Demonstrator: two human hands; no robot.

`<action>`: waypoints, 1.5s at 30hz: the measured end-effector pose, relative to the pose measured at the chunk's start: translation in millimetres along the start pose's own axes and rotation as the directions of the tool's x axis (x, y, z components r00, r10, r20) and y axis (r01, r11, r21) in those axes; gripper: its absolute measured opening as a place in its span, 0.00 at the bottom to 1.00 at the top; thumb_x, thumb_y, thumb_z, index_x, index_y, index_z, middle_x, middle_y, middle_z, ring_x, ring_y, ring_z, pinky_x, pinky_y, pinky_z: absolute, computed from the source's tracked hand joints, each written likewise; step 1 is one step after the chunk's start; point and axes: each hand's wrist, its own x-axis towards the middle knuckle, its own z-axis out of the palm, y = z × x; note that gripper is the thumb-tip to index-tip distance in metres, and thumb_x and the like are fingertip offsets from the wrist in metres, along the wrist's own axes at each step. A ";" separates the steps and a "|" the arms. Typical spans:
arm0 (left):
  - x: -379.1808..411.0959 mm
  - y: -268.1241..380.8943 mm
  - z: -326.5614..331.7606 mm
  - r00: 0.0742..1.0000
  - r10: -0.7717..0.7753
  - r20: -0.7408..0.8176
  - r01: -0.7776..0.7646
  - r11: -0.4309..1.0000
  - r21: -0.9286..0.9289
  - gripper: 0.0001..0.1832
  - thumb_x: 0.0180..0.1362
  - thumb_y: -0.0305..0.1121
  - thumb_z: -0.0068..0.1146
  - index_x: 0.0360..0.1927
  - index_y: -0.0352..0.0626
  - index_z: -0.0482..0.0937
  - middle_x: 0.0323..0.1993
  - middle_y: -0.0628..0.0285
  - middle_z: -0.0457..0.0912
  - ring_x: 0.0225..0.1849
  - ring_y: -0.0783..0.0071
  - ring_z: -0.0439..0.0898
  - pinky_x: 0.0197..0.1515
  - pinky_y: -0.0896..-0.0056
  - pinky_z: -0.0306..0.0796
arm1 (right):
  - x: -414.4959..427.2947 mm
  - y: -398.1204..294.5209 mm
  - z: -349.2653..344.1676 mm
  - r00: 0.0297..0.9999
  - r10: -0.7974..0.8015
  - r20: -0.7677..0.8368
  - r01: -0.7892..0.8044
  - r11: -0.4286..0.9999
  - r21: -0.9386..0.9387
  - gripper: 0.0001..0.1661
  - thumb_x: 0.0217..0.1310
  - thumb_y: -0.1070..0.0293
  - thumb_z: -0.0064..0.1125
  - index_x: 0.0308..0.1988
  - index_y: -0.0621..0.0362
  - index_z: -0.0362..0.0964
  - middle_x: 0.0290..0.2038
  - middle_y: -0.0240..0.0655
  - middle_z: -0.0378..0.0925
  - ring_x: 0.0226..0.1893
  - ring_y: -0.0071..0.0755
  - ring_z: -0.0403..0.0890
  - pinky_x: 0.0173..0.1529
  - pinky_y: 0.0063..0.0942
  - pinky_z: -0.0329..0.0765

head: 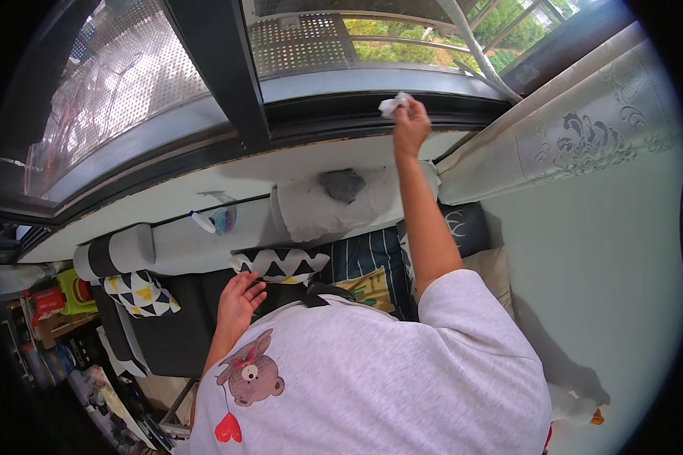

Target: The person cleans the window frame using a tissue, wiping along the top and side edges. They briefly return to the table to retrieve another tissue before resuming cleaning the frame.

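Observation:
My right hand reaches out to the dark window track and pinches a crumpled white tissue between its fingers. The tissue is at the track; whether it presses on the metal I cannot tell. My left hand hangs above the dark sofa seat with its fingers apart and nothing in it. A grey cloth lies bunched on the light cover over the sofa back. To its left a clear spray bottle with a blue and white head rests on the sofa's back ledge.
A patterned curtain hangs at the right end of the window. Several cushions lie along the sofa. A thick white hose runs outside the pane. At the lower left stand boxes and a green container.

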 end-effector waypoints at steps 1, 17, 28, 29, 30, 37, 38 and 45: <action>0.1 -1.7 -4.0 1.000 -0.003 -0.001 0.003 1.000 -0.008 0.09 0.52 0.30 0.39 0.37 0.40 0.62 0.37 0.59 0.68 0.34 0.67 0.71 0.35 0.67 0.67 | 13.7 2.4 -5.2 0.996 -0.070 -0.056 0.064 0.992 -0.109 0.07 0.44 0.73 0.48 0.28 0.63 0.68 0.26 0.36 0.72 0.25 0.25 0.73 0.29 0.22 0.69; 6.4 -4.0 -1.7 0.999 -0.012 0.045 0.011 1.000 0.025 0.08 0.53 0.32 0.38 0.36 0.43 0.64 0.38 0.60 0.69 0.36 0.67 0.70 0.36 0.67 0.67 | -14.1 -22.3 46.4 0.880 -0.361 0.309 0.451 0.839 -0.304 0.07 0.36 0.78 0.47 0.25 0.58 0.67 0.24 0.37 0.70 0.25 0.41 0.72 0.29 0.29 0.69; 1.5 -8.3 -11.2 1.000 -0.002 -0.009 0.002 1.000 -0.026 0.09 0.53 0.31 0.39 0.37 0.42 0.63 0.37 0.60 0.70 0.36 0.67 0.71 0.36 0.67 0.67 | -70.7 -26.5 42.3 0.931 -0.132 0.340 0.323 0.730 -0.602 0.08 0.40 0.68 0.48 0.28 0.52 0.70 0.27 0.34 0.73 0.27 0.37 0.74 0.30 0.29 0.69; 0.1 -8.6 -11.4 1.000 -0.001 -0.012 0.000 0.999 -0.032 0.08 0.52 0.31 0.39 0.37 0.42 0.63 0.37 0.60 0.69 0.35 0.67 0.71 0.35 0.67 0.67 | -74.1 -26.7 41.6 0.921 -0.156 0.357 0.365 0.668 -0.648 0.08 0.40 0.68 0.48 0.27 0.52 0.70 0.27 0.33 0.73 0.27 0.38 0.73 0.29 0.30 0.69; -1.8 -8.1 -9.2 1.000 0.000 -0.012 -0.001 0.999 -0.037 0.08 0.52 0.31 0.39 0.36 0.41 0.63 0.36 0.60 0.69 0.35 0.67 0.71 0.35 0.67 0.67 | -76.8 -28.2 43.5 0.921 -0.149 0.359 0.369 0.624 -0.689 0.07 0.41 0.67 0.47 0.27 0.50 0.69 0.28 0.30 0.72 0.26 0.38 0.73 0.28 0.31 0.69; 2.1 -8.8 -12.8 1.000 0.006 0.017 -0.004 0.997 -0.073 0.08 0.52 0.30 0.39 0.36 0.41 0.63 0.35 0.60 0.69 0.34 0.67 0.71 0.35 0.67 0.67 | -72.5 -40.9 61.7 0.865 -0.032 0.500 0.468 0.407 -0.784 0.07 0.42 0.69 0.43 0.19 0.56 0.67 0.21 0.37 0.72 0.23 0.39 0.74 0.25 0.32 0.69; 2.7 -8.8 -13.9 1.000 0.005 0.018 -0.003 0.997 -0.078 0.08 0.52 0.30 0.39 0.36 0.41 0.63 0.36 0.60 0.69 0.34 0.67 0.71 0.35 0.67 0.67 | -73.1 -44.2 64.8 0.857 -0.024 0.515 0.480 0.400 -0.781 0.07 0.42 0.69 0.43 0.19 0.57 0.68 0.20 0.37 0.72 0.23 0.40 0.74 0.25 0.32 0.69; 2.7 -5.4 -16.2 1.000 0.002 0.028 0.000 0.997 -0.079 0.09 0.52 0.30 0.39 0.37 0.41 0.63 0.36 0.59 0.70 0.34 0.67 0.71 0.34 0.68 0.68 | -77.2 -47.3 80.0 0.849 0.028 0.527 0.479 0.378 -0.792 0.07 0.43 0.67 0.44 0.20 0.55 0.67 0.20 0.37 0.72 0.22 0.40 0.74 0.24 0.33 0.69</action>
